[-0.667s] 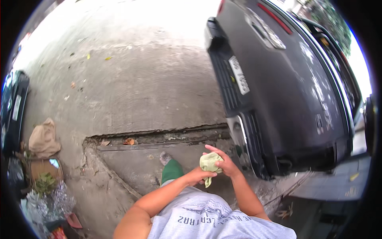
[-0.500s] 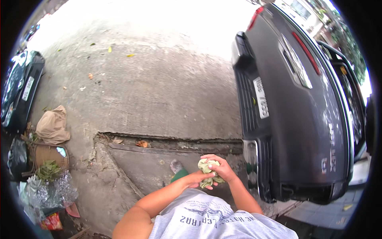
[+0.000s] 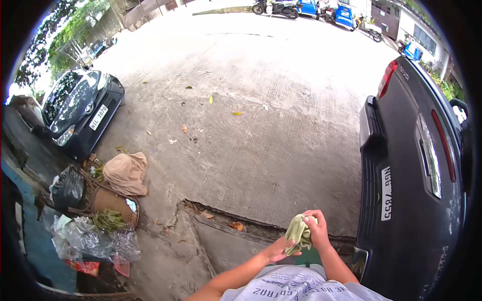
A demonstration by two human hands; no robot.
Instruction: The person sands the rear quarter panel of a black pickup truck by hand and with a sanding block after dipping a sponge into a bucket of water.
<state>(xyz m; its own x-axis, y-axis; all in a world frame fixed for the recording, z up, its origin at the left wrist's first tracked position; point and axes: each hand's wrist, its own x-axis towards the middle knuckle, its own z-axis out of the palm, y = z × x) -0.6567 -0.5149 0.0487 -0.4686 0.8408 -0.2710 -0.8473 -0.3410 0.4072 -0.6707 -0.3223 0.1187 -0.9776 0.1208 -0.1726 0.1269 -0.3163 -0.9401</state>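
Note:
A crumpled pale green cloth [image 3: 298, 233] is bunched between my two hands in front of my shirt. My right hand [image 3: 317, 226] grips its upper right side, fingers curled over the top. Below and to the left, my left hand [image 3: 279, 251] has its fingers closed around the lower part of the cloth. Some of the left fingers are hidden behind the folds. Close by on the right stands the rear of a dark grey pickup truck [image 3: 411, 236], apart from my hands.
A cracked gutter [image 3: 251, 228] with dry leaves crosses the concrete. At left lie a brown cloth [image 3: 125, 173], a woven basket [image 3: 113, 200], a black bag [image 3: 69, 188] and clear plastic [image 3: 100, 243]. A dark car [image 3: 80, 108] stands beyond, and motorcycles [image 3: 281, 9] at the far edge.
My view has lifted and swung left, so the far street shows and the truck sits farther right. Both hands still hold the cloth, now bunched differently.

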